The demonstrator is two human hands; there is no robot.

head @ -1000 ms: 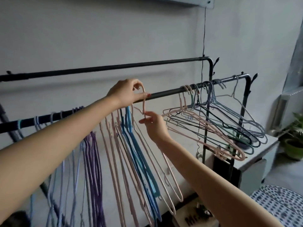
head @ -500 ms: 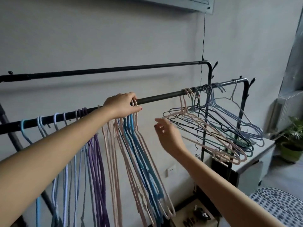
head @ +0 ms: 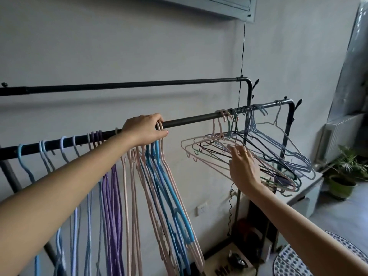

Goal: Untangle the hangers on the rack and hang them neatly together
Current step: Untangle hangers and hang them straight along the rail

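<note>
Many tangled hangers point(head: 249, 156), potted plant point(head: 344, 176) beyond

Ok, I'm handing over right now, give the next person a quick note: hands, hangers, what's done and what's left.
Left hand rests on the front rail, fingers curled over the hooks of the sorted hangers, which hang straight in colour groups: blue, purple, pink.
Right hand is open, fingertips reaching into the tangled hangers at the rail's right end; whether it grips one yet is unclear.
Done: the left bunch hangs neatly.
Left: pull each hanger free of the tangle, hook it beside the sorted ones.
</note>
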